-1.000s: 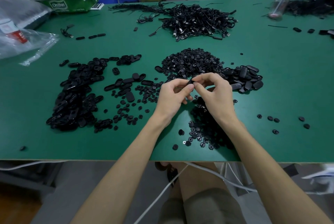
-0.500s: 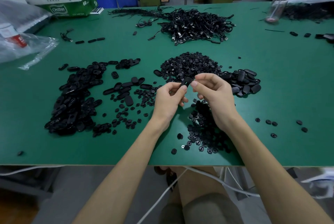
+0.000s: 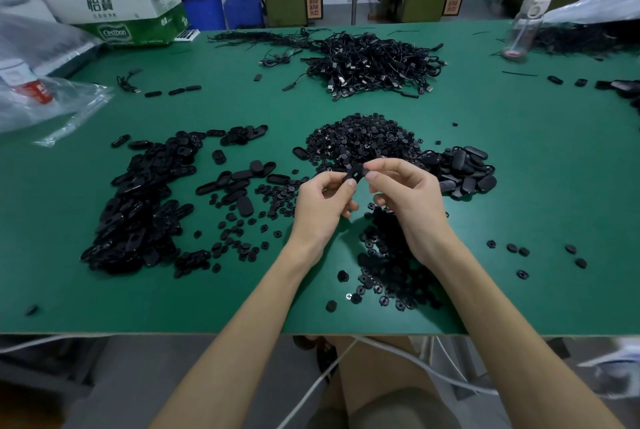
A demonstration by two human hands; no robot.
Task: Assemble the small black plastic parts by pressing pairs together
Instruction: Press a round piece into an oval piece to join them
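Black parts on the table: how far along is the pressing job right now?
Possibly done: the oval pile beside the right hand, though I cannot tell if those are assembled. In hand: left hand and right hand pinch one black piece between them. Left: the large heap of small parts and the big left pile.

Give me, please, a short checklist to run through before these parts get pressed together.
1. Left hand pinches the black part: ok.
2. Right hand pinches its other end: ok.
3. Both pieces aligned for pressing: cannot tell, too small.
4. Part held above the green table, off the loose pieces: ok.
5. Pile of small round pieces lies close behind the hands: ok.
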